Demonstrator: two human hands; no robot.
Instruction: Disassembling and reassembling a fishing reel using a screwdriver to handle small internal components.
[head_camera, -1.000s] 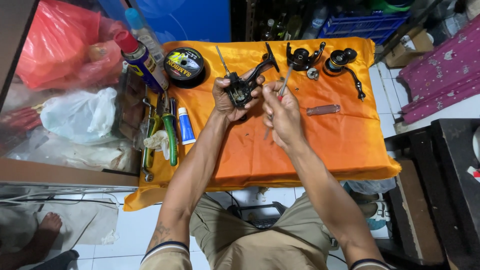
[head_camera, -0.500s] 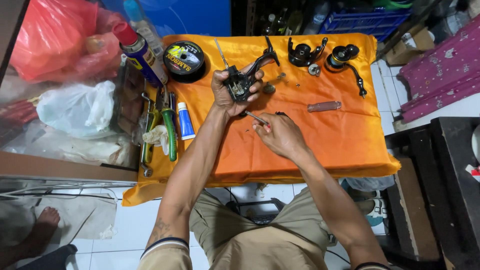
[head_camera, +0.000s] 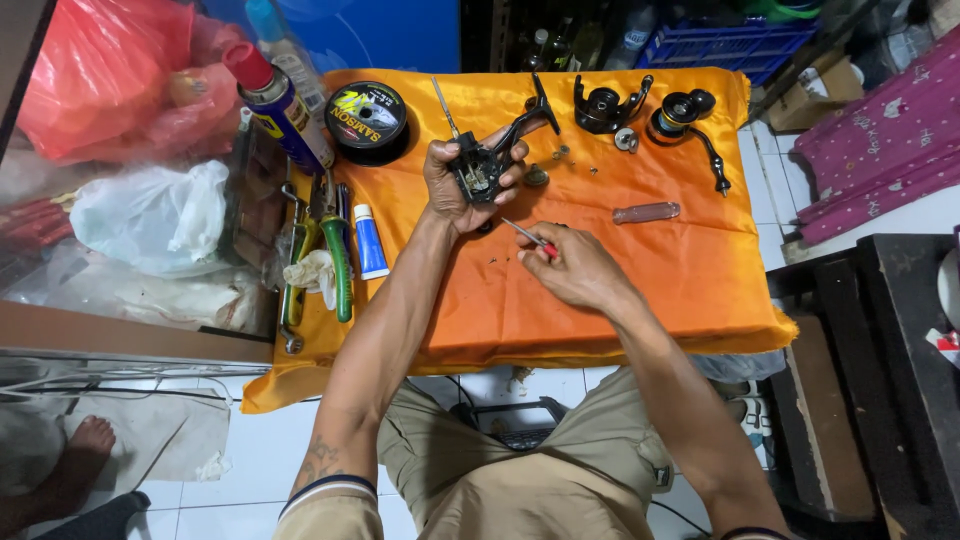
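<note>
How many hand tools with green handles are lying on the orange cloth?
2. Both lie at the left edge of the orange cloth: green-handled pliers beside the blue tube, and yellow-green pliers left of them. Others may hide underneath.

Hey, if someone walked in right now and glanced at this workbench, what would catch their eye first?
The shiny orange cloth covering the table stands out first. At its middle, the left hand grips a black fishing reel body, while the right hand just below holds a small red-handled screwdriver. Along the far edge lie a round black line spool and a blue spray can with a red cap.
</note>
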